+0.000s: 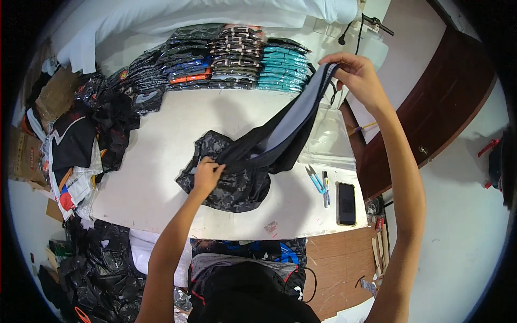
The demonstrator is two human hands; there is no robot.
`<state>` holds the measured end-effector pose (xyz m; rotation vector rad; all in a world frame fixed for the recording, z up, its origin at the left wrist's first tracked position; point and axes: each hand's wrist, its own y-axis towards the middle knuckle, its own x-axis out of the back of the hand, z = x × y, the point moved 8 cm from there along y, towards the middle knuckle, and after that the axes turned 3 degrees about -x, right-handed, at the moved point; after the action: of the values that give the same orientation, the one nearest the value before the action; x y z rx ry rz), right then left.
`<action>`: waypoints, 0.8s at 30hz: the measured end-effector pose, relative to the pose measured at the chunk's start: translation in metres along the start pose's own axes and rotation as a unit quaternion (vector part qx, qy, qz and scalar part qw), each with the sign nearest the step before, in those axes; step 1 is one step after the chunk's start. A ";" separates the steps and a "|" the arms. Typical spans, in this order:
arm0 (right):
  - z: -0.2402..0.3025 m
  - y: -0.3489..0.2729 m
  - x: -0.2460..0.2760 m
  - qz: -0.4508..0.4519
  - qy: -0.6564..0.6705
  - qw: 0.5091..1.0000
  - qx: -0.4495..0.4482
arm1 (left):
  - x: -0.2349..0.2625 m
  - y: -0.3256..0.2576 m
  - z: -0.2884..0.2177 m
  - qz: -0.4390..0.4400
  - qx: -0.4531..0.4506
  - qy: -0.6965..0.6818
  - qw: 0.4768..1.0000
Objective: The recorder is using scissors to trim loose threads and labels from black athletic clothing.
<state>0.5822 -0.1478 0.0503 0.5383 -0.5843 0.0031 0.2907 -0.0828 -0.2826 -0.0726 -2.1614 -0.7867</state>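
Observation:
A garment [239, 194] in black and grey camouflage fabric, with a plain black section and a pale grey panel, lies partly on the white table [156, 134]. My right hand [353, 78] pinches one end and holds it raised at the upper right, so the cloth stretches slantwise up from the table. On the bunched camouflage part, my left hand [207, 175] grips a fold of the black fabric near the table's middle. Whether the garment is a shirt or shorts, I cannot tell. Blue-handled thread snips [316, 181], a pen [326, 188] and a dark-screened phone [346, 203] lie to its right.
Stacks of plastic-wrapped folded clothes [234, 59] line the back, teal ones [281, 67] at their right end. Clear plastic bags [329, 137] lie at the right edge. Loose dark clothes [75, 142] heap up at left, beside a cardboard box [26, 159]. A brown door [447, 102] stands right.

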 end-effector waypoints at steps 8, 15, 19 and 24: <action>-0.037 0.000 -0.024 0.016 0.069 0.997 -0.034 | 0.049 -0.026 0.021 0.098 0.117 0.096 0.984; -0.060 0.004 -0.048 0.109 -0.039 0.990 -0.075 | 0.077 -0.003 0.057 0.040 0.118 0.066 0.990; -0.074 0.005 -0.057 0.122 -0.278 0.951 0.050 | 0.141 0.048 0.102 -0.041 0.089 -0.071 0.993; -0.108 0.016 -0.028 0.090 -0.428 0.897 0.057 | 0.234 0.110 0.103 -0.051 0.161 -0.072 0.983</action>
<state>0.6129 -0.0778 -0.0322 0.5879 -1.5061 -0.0250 0.0980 0.0151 -0.1076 0.1539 -2.4189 -0.4918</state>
